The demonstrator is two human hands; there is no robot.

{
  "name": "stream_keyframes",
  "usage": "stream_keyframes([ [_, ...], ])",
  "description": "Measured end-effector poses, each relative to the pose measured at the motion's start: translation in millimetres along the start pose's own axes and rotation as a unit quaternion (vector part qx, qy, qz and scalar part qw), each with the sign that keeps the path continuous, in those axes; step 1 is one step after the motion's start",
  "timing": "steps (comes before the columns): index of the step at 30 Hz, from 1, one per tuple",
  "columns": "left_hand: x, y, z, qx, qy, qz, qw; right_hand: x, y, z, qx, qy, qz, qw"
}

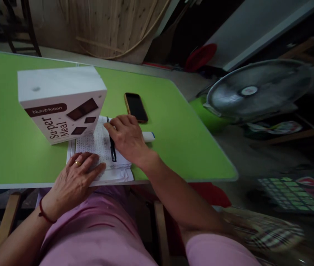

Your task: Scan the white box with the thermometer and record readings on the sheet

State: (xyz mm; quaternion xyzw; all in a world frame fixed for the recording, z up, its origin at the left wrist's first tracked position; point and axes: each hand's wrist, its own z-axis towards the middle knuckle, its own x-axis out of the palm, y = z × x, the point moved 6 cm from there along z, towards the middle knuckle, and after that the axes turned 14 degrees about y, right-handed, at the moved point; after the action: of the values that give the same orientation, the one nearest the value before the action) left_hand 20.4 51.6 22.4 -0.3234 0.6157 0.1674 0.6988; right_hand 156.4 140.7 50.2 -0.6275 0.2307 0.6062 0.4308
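A handwritten notebook [95,144] lies on the green table [179,144] at its near edge. My left hand [76,175], with a ring and a red wrist cord, rests open on the notebook's lower left part. Over the right side of the page, my right hand [129,138] has its thumb and index finger closed around the upper part of a black pen [112,149]. The pen's lower end points toward me, against the paper. A white box [62,103] printed "NutriMotion Su-per Meal" stands by the notebook's upper left. Partly behind my right hand is a white cylindrical object [148,137] with a blue end.
A smartphone [136,107] lies just beyond my right hand. To the right of the table stands a fan [259,90], with a red round object [201,57] on the floor behind. Wooden boards [112,26] lean at the back.
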Motion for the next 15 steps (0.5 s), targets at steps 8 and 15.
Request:
stream_keyframes([
  [8,-27.8,8.7,-19.9,0.017,-0.143,-0.129,0.981,8.7,-11.7,-7.2,0.021,0.020,0.038,0.999],
  [15,-78.1,102.8,-46.7,-0.139,-0.371,-0.257,0.881,20.8,-68.9,-47.8,0.106,0.081,0.123,0.983],
])
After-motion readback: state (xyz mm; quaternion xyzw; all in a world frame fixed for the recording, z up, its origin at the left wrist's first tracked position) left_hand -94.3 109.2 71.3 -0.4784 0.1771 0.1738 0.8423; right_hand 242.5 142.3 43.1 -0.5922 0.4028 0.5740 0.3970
